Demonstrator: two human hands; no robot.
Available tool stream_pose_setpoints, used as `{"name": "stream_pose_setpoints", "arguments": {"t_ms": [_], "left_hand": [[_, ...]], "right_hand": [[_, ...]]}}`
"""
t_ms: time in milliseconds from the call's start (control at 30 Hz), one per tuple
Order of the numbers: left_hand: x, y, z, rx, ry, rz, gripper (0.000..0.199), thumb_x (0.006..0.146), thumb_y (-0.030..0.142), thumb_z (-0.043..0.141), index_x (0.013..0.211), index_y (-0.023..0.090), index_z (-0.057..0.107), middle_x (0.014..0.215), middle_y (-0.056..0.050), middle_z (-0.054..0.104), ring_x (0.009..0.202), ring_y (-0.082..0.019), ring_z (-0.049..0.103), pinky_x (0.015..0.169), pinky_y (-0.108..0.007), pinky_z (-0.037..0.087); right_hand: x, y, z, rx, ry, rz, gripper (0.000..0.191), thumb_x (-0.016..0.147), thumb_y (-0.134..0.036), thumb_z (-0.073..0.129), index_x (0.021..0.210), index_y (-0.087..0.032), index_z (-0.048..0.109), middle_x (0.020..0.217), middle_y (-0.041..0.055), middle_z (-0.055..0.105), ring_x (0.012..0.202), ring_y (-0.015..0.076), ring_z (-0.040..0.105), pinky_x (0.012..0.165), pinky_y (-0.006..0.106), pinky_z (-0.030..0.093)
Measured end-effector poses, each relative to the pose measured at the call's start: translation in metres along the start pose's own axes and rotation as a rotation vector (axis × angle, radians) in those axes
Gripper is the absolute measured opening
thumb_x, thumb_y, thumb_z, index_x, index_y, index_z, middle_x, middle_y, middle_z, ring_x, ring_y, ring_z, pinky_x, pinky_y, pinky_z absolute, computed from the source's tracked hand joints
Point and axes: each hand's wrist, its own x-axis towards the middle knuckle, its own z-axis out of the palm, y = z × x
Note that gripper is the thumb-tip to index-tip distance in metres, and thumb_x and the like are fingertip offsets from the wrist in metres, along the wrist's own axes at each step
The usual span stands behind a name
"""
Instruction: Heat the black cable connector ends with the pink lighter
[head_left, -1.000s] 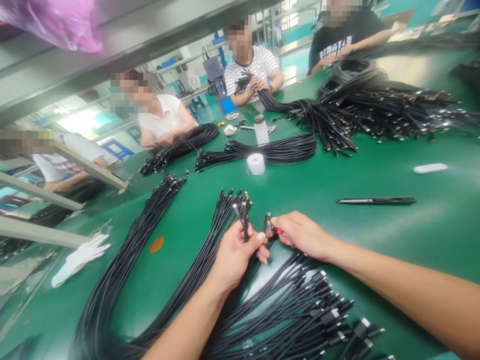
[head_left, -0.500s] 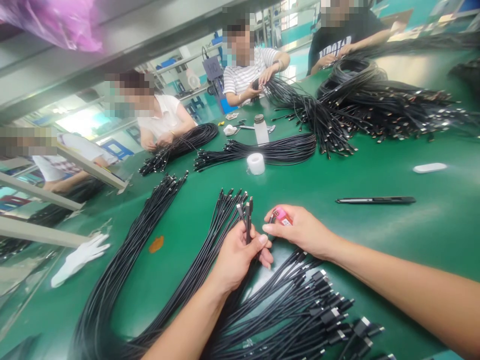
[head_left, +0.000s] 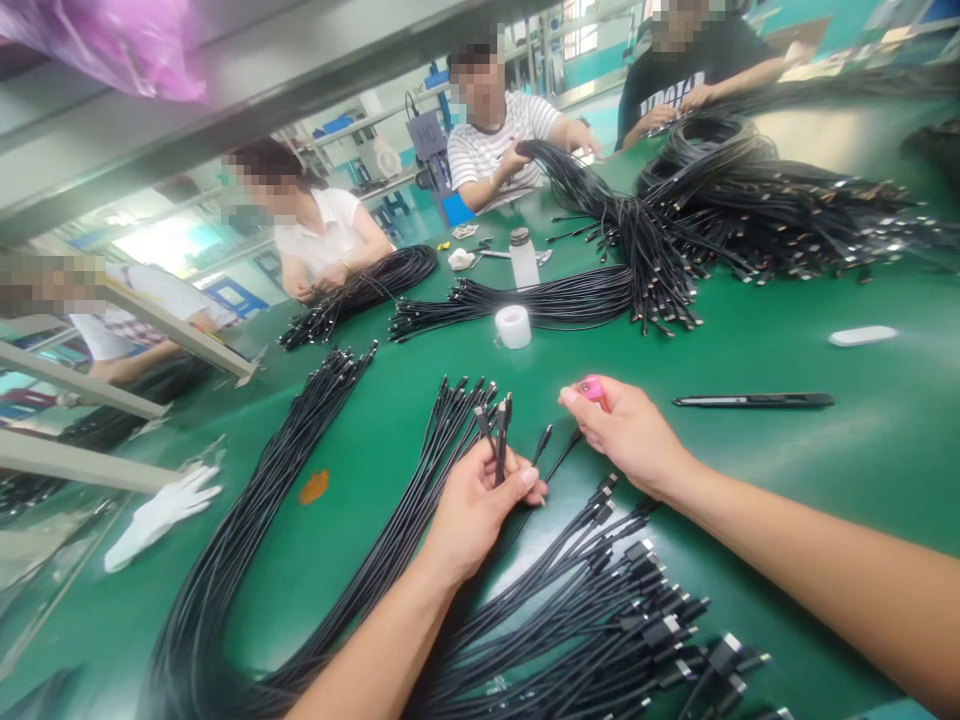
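Observation:
My left hand [head_left: 480, 495] is closed around several black cable ends [head_left: 501, 440], whose plugs point up above the fingers. To its right, my right hand [head_left: 626, 425] pinches a small pink and red lighter-like object [head_left: 592, 390] over the green table. Two cable ends [head_left: 544, 445] stick out between the hands. Below my right hand, a large bundle of black cables [head_left: 630, 600] spreads its metal-tipped plugs to the lower right. Another bundle [head_left: 442, 430] runs behind my left hand, and a curved one [head_left: 262, 500] lies farther left.
A white tape roll [head_left: 513, 327], a clear bottle [head_left: 523, 260] and a black cutter pen [head_left: 754, 400] lie on the green table [head_left: 750, 480]. A white glove [head_left: 165, 515] is at the left. Several people with cable bundles sit across the table.
My right hand with the pink object has moved up and right, away from the left hand, and cable ends now show between them. Across the table, a person in stripes has lifted a cable bundle's end.

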Motion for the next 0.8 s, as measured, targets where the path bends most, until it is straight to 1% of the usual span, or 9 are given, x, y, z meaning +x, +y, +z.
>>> {"name": "stream_pose_setpoints", "arguments": {"t_ms": [67,100,167,233,300,433,533,633,800], "left_hand": [[0.001,0.0,-0.002,0.079,0.038,0.06,0.022,0.079,0.027,0.073,0.078,0.015,0.055,0.093,-0.003,0.063,0.087,-0.013,0.061,0.084,-0.025,0.046],[0.001,0.001,-0.003,0.103,0.059,0.074,0.02,0.078,0.027,0.074,0.08,0.015,0.058,0.095,-0.002,0.061,0.089,-0.013,0.059,0.085,-0.023,0.044],[0.003,0.001,-0.005,0.121,0.094,0.069,0.019,0.078,0.028,0.074,0.081,0.015,0.061,0.087,0.0,0.059,0.082,-0.011,0.055,0.079,-0.021,0.042],[0.004,0.001,-0.007,0.085,0.105,0.025,0.02,0.079,0.031,0.073,0.083,0.015,0.063,0.077,0.002,0.055,0.07,-0.009,0.051,0.069,-0.021,0.041],[0.005,0.0,-0.007,0.002,0.102,-0.037,0.024,0.079,0.034,0.072,0.091,0.014,0.064,0.071,0.003,0.054,0.061,-0.008,0.048,0.061,-0.021,0.039],[0.007,0.0,-0.007,-0.135,0.115,-0.091,0.039,0.076,0.032,0.076,0.107,0.012,0.062,0.07,0.001,0.058,0.061,-0.01,0.053,0.059,-0.022,0.043],[0.008,0.0,-0.006,-0.208,0.114,-0.102,0.048,0.073,0.031,0.078,0.112,0.012,0.057,0.075,-0.002,0.064,0.062,-0.011,0.058,0.058,-0.023,0.046],[0.007,0.002,-0.003,-0.226,0.143,-0.094,0.051,0.073,0.031,0.078,0.113,0.016,0.049,0.08,-0.003,0.068,0.056,-0.011,0.059,0.053,-0.024,0.046],[0.006,0.001,-0.002,-0.17,0.128,-0.085,0.038,0.078,0.031,0.074,0.102,0.017,0.048,0.083,-0.001,0.065,0.051,-0.007,0.055,0.046,-0.02,0.042]], "right_hand": [[-0.001,-0.003,-0.002,-0.123,0.104,-0.072,0.038,0.089,-0.056,0.054,0.075,-0.02,0.051,0.06,-0.004,0.043,0.055,0.0115,0.036,0.053,0.025,0.028],[-0.001,-0.004,-0.002,-0.184,0.145,-0.106,0.036,0.09,-0.053,0.053,0.076,-0.019,0.053,0.062,-0.003,0.047,0.058,0.0123,0.04,0.056,0.026,0.031],[-0.003,-0.006,-0.002,-0.28,0.131,-0.158,0.033,0.093,-0.048,0.051,0.079,-0.019,0.057,0.069,-0.0011,0.054,0.064,0.0138,0.047,0.062,0.026,0.035],[-0.005,-0.005,0.0,-0.334,0.02,-0.218,0.029,0.095,-0.044,0.049,0.084,-0.018,0.06,0.075,0.0003,0.06,0.07,0.0151,0.052,0.066,0.026,0.038],[-0.008,-0.002,0.003,-0.391,-0.144,-0.3,0.026,0.097,-0.039,0.047,0.089,-0.019,0.062,0.08,0.0017,0.063,0.075,0.016,0.055,0.071,0.027,0.04],[-0.014,0.005,0.009,-0.562,-0.419,-0.466,0.021,0.098,-0.029,0.047,0.091,-0.019,0.063,0.088,0.0051,0.068,0.083,0.0185,0.06,0.08,0.03,0.041],[-0.018,0.006,0.01,-0.636,-0.506,-0.507,0.02,0.098,-0.025,0.046,0.089,-0.019,0.063,0.089,0.0064,0.068,0.084,0.0193,0.06,0.079,0.03,0.041],[-0.021,0.004,0.009,-0.697,-0.55,-0.478,0.021,0.098,-0.025,0.045,0.087,-0.019,0.062,0.083,0.0057,0.067,0.076,0.0182,0.06,0.072,0.028,0.04],[-0.025,0.0,0.01,-0.676,-0.631,-0.455,0.021,0.097,-0.028,0.047,0.087,-0.02,0.063,0.072,0.0019,0.063,0.065,0.015,0.055,0.064,0.025,0.036]]}}
